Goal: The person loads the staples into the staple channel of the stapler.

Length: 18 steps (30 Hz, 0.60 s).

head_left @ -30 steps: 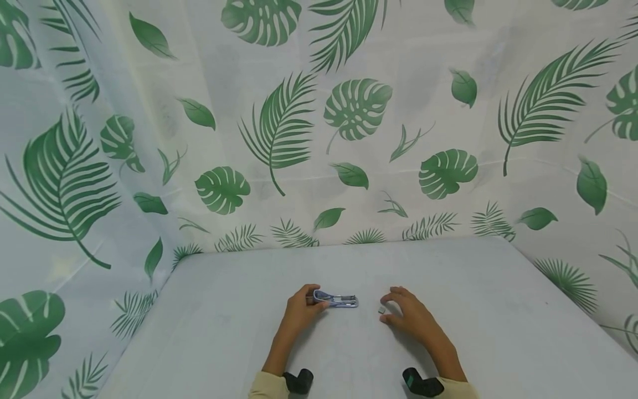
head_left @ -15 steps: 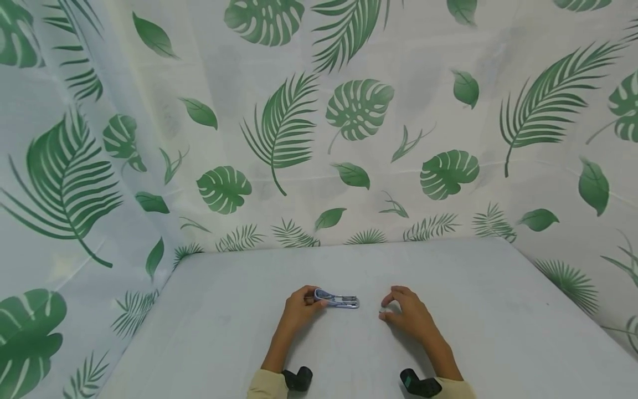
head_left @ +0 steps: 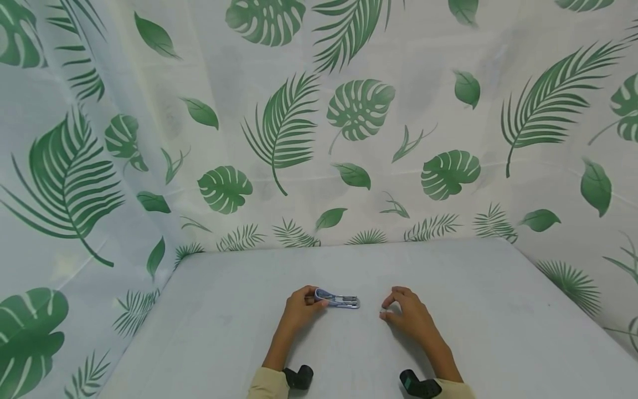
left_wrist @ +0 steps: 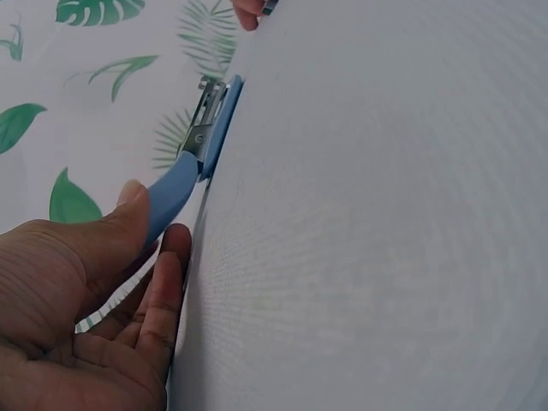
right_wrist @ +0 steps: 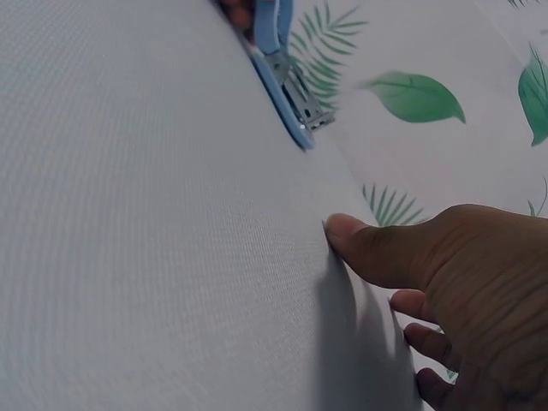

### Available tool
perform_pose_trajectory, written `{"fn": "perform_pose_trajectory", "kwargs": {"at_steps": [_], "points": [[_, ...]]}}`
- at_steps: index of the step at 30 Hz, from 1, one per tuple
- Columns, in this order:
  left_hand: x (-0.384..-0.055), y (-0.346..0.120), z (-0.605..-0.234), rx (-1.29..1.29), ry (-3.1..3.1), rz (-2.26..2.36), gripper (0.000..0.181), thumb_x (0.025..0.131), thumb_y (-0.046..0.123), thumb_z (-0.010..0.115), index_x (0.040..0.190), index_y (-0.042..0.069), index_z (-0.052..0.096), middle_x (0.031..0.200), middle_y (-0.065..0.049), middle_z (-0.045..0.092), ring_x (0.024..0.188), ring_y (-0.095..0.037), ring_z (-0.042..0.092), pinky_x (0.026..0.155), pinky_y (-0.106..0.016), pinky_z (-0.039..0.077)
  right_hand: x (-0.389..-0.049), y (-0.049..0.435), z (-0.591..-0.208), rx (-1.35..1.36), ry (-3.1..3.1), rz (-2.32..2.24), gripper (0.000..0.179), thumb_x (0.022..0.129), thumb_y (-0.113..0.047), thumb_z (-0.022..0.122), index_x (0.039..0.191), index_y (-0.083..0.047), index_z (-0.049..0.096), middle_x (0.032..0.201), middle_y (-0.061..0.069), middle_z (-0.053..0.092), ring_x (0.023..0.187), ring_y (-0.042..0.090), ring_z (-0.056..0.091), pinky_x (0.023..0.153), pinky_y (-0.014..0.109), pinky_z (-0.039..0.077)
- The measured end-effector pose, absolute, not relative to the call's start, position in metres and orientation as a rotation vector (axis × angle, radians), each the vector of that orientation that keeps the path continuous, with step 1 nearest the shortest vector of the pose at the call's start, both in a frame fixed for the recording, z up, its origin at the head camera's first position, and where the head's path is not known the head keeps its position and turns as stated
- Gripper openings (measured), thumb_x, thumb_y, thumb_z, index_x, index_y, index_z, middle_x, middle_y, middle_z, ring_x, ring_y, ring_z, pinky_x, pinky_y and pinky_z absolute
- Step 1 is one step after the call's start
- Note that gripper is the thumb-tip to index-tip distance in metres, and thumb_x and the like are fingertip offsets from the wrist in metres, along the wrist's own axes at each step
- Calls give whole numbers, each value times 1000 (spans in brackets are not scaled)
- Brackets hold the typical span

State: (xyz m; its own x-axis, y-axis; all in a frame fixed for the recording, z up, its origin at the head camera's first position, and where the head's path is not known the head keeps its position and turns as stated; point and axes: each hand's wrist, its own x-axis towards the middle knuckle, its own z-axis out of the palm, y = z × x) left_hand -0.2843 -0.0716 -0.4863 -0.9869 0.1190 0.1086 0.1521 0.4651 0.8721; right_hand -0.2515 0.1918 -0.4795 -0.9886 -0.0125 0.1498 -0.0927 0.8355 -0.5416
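Observation:
A small blue stapler lies near the middle of the white table, its metal end pointing right. My left hand grips its rear end, with the thumb on the near side. From the left wrist, the blue handle meets the thumb, and the metal magazine sits exposed above the base. To the right, my right hand is apart from the stapler. Its thumb and forefinger pinch a tiny grey piece, perhaps a staple strip, mostly hidden by the fingertips.
The white tabletop runs back to a pale curtain printed with green leaves. Black wrist devices sit at both sleeve ends.
My right thumb and forefinger have closed together on the small grey piece, which showed between them a second ago. The left hand and stapler have hardly moved.

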Motion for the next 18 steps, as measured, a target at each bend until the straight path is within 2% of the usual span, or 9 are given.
{"fn": "perform_pose_trajectory", "kwargs": {"at_steps": [9, 18], "points": [[-283, -72, -485, -252, -2662, -1595, 31, 84, 16, 77, 108, 0, 67, 101, -11, 70, 88, -17, 64, 76, -33, 54, -250, 189, -477, 72, -2823, 836, 8, 81, -11, 77, 82, -12, 69, 131, 28, 55, 125, 49, 49, 102, 62, 39], [-282, -70, -485, -227, -2675, -1570, 30, 85, 16, 76, 108, 0, 67, 101, -11, 70, 89, -17, 66, 77, -33, 55, -251, 190, -478, 32, -2837, 894, 7, 85, -10, 74, 85, -8, 67, 130, 27, 51, 120, 47, 51, 99, 60, 42]]}}
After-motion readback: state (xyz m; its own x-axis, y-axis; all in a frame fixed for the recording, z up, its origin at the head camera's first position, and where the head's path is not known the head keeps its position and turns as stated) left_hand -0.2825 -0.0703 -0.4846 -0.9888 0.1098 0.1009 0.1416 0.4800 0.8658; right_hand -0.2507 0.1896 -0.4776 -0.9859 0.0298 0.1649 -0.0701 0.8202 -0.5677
